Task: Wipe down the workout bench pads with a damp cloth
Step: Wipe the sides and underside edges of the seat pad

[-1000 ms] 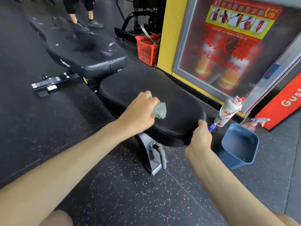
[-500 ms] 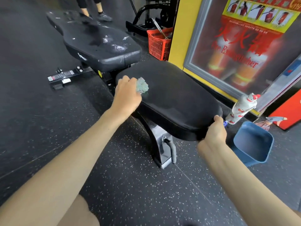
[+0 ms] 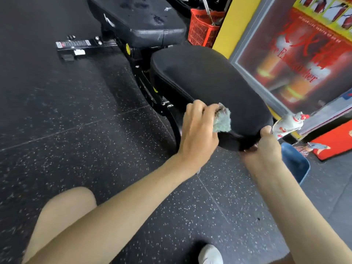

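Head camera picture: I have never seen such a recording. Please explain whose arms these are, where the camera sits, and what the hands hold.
The camera sits on a person's head and looks down, so both bare arms are that person's. The left hand grips a crumpled greenish cloth against the black seat pad of a workout bench. The right hand grips that pad's near edge. Beyond lies the back pad. A spray bottle and a blue bucket are at the right.
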The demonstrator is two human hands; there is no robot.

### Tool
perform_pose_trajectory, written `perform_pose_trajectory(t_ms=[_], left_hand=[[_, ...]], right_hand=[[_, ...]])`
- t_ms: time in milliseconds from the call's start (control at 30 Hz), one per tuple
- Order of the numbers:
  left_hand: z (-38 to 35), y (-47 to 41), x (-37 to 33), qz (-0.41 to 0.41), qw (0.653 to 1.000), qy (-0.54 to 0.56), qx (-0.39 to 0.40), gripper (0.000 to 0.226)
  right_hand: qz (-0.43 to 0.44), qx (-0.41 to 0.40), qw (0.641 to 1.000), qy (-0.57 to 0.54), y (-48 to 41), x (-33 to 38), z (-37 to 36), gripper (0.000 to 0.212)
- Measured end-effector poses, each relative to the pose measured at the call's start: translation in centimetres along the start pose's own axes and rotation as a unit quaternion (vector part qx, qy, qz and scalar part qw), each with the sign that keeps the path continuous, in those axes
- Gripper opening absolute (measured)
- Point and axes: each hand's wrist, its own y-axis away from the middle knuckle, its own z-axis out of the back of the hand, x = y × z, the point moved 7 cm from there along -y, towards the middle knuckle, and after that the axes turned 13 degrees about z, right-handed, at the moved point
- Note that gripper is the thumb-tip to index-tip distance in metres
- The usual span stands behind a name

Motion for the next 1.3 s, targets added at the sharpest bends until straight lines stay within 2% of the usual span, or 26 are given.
perform_pose_trajectory(t_ms=[67,100,133,167,233,267,300,400,433,467,567,600,700,733,767,833,900,933,1033,1100,1167,1233,1300], left_hand=[[-0.8,2.6,-0.7,-0.105,0.994,0.022,0.016,0.049],[-0.7,2.8,0.0,-0.127,0.991,0.033,0.01,0.049],[-0.6,2.6,1.4,-0.105,0.993,0.049,-0.013,0.049],[-0.4,2.0,3.4,-0.034,0.996,0.075,-0.047,0.049],[-0.3,1.6,6.7,0.148,0.973,0.148,-0.098,0.05],[-0.8,2.1,6.7,0.183,0.964,0.167,-0.1,0.049],[-1.5,3.0,5.6,0.166,0.968,0.168,-0.087,0.05],[-3.6,7.0,1.3,0.005,0.991,0.129,-0.04,0.059],[-3.9,7.6,0.9,-0.022,0.992,0.117,-0.042,0.061],[-4.1,7.5,1.4,-0.013,0.991,0.123,-0.055,0.062],[-3.1,5.4,4.3,0.148,0.958,0.209,-0.128,0.05],[-2.9,5.1,4.2,0.156,0.954,0.218,-0.134,0.049],[-3.3,6.1,1.5,0.039,0.979,0.185,-0.08,0.062],[-3.4,6.1,1.5,0.031,0.978,0.197,-0.064,0.06],[-3.2,5.7,2.1,0.054,0.97,0.229,-0.062,0.053],[-2.4,3.9,4.1,0.156,0.937,0.296,-0.098,0.042],[-1.6,1.1,6.0,0.261,0.895,0.338,-0.125,0.045],[-1.3,0.0,6.8,0.287,0.884,0.345,-0.132,0.047],[-0.5,-1.5,8.5,0.309,0.87,0.351,-0.159,0.047],[-0.3,-0.7,7.7,0.265,0.899,0.309,-0.161,0.041],[-0.5,0.2,6.6,0.218,0.924,0.289,-0.127,0.042],[0.0,-1.1,7.9,0.225,0.915,0.31,-0.124,0.047],[0.8,-3.4,10.5,0.296,0.881,0.332,-0.163,0.043]], right_hand=[[-0.005,0.019,1.0,-0.014,0.1,-0.1,-0.7,0.041],[-0.004,0.025,0.999,-0.025,0.1,-0.1,-1.1,0.039],[-0.003,0.024,0.999,-0.03,0.2,-0.1,-1.2,0.038],[-0.002,0.019,0.999,-0.028,0.2,-0.1,-1.1,0.039],[-0.003,0.01,1.0,-0.024,0.4,-0.1,-0.9,0.042],[-0.003,0.008,1.0,-0.027,0.4,-0.1,-0.8,0.041],[0.0,0.01,1.0,-0.027,0.3,-0.1,-0.8,0.04],[0.01,0.013,1.0,-0.018,0.1,-0.2,-0.6,0.041],[0.013,0.012,1.0,-0.026,0.0,-0.3,-0.5,0.04],[0.014,0.012,0.999,-0.036,-0.1,-0.4,-0.4,0.04],[0.026,0.012,0.999,-0.038,-0.5,-0.3,-0.4,0.042],[0.029,0.017,0.999,-0.043,-0.6,-0.2,-0.5,0.042],[0.035,0.045,0.998,-0.037,-0.9,-0.3,-0.7,0.045],[0.033,0.045,0.998,-0.03,-0.8,-0.3,-0.6,0.043],[0.034,0.037,0.998,-0.024,-0.8,-0.3,-0.3,0.041],[0.047,0.023,0.999,-0.01,-0.9,-0.1,0.1,0.035],[0.058,0.024,0.998,-0.008,-1.0,0.1,0.0,0.033],[0.061,0.023,0.998,-0.009,-1.0,0.1,-0.1,0.033],[0.06,0.024,0.998,-0.001,-0.8,-0.3,-0.6,0.034],[0.061,0.019,0.998,-0.001,-0.6,-0.5,-0.7,0.034],[0.059,0.012,0.998,-0.002,-0.3,-0.6,-0.9,0.033],[0.056,0.006,0.998,-0.008,0.1,-0.7,-1.1,0.032],[0.053,0.01,0.998,-0.012,0.4,-0.8,-1.5,0.032]])
